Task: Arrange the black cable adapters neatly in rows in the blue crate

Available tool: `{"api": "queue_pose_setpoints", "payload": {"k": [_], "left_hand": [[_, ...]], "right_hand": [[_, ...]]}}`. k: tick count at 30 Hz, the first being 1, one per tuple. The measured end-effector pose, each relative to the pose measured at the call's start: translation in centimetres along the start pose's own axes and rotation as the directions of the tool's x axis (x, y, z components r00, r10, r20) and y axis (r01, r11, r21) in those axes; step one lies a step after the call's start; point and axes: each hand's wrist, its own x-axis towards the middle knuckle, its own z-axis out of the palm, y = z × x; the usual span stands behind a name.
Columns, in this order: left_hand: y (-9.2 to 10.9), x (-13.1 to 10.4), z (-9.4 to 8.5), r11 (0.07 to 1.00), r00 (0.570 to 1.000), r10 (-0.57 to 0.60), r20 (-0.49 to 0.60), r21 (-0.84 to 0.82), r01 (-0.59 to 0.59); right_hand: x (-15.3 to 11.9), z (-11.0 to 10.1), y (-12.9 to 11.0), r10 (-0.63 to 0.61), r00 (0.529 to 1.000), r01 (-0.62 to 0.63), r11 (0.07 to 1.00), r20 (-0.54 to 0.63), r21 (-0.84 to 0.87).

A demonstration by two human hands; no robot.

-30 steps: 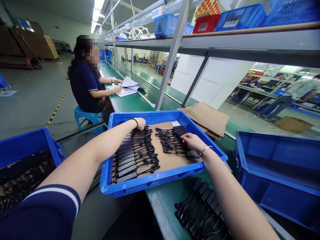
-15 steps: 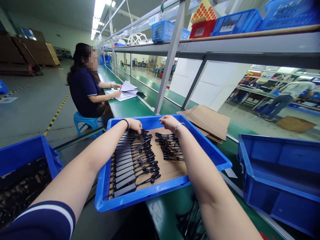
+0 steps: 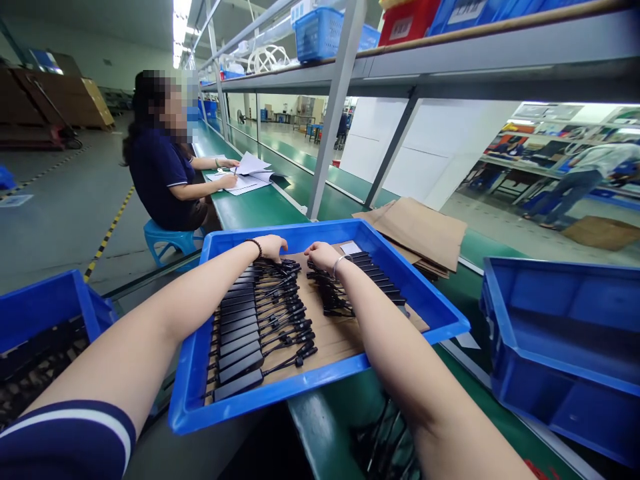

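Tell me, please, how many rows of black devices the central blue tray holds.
2: left row along one side, right row opposite, partly behind the right forearm.

Slim black modules [image 3: 241, 340] with short leads [image 3: 299, 363] lie side by side in a row nearward of the left fingers [image 3: 280, 243]; a second row [image 3: 374, 272], leads facing the first, lies nearward and right of the right fingers [image 3: 313, 250].

left sleeve [image 3: 60, 453]: short, navy blue, one white stripe [image 3: 75, 414] curving round near its edge | left hand [image 3: 273, 247]: bare, dark round-beaded bracelet [image 3: 258, 248] worn at the wrist | right hand [image 3: 323, 255]: bare, slim, smooth silver-coloured bangle [image 3: 339, 262] worn at the wrist
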Motion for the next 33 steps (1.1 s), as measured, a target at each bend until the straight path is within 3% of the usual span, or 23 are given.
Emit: {"api": "queue_pose_setpoints", "payload": {"k": [5, 9, 13, 18, 20, 22, 25, 28, 31, 33], "left_hand": [[0.1, -0.2, -0.2, 0.994, 0.98, 0.006, 0.199, -0.106, 0.015], [0.5, -0.6, 0.0, 0.982, 0.966, 0.02, 0.259, -0.187, 0.03], [0.3, -1.1, -0.3, 0.962, 0.98, 0.055, 0.191, -0.274, -0.001], [-0.5, -1.0, -0.5, 0.955, 0.99, 0.137, -0.038, -0.258, -0.143], [-0.6, -0.8, -0.3, 0.937, 0.99, 0.131, -0.047, -0.321, -0.139], [-0.5, -0.9, -0.2, 0.87, 0.994, 0.11, 0.014, -0.485, -0.089], [-0.4, -1.4, -0.1, 0.683, 0.992, 0.105, 0.075, -0.73, -0.017], [-0.4, -2.0, -0.2, 0.534, 0.986, 0.137, 0.092, -0.846, 0.005], [-0.4, -2.1, -0.3, 0.503, 0.983, 0.133, 0.13, -0.863, 0.046], [-0.3, -1.9, -0.1, 0.498, 0.99, 0.07, 0.122, -0.864, 0.071]], "right_hand": [[0.5, 0.2, 0.5, -0.047, 0.999, 0.047, 0.998, 0.017, -0.03], [0.7, 0.2, 0.7, -0.064, 0.998, 0.064, 0.997, 0.008, -0.041], [0.9, 0.5, 1.0, -0.062, 0.998, 0.062, 0.998, -0.02, -0.007], [0.7, 1.4, 0.6, -0.04, 0.999, 0.039, 0.996, 0.007, 0.08], [0.5, 1.8, 0.3, -0.029, 0.999, 0.026, 0.993, 0.022, 0.119], [0.3, 2.2, -0.1, -0.016, 1.0, 0.012, 0.987, 0.026, 0.159], [0.1, 2.7, -0.5, -0.003, 1.0, -0.003, 0.975, 0.026, 0.224], [0.0, 3.0, -0.6, -0.003, 1.0, -0.005, 0.956, 0.025, 0.293], [0.0, 3.2, -0.8, -0.011, 1.0, 0.003, 0.936, 0.022, 0.351], [0.0, 3.3, -0.9, -0.015, 1.0, 0.006, 0.926, 0.02, 0.378]]}}
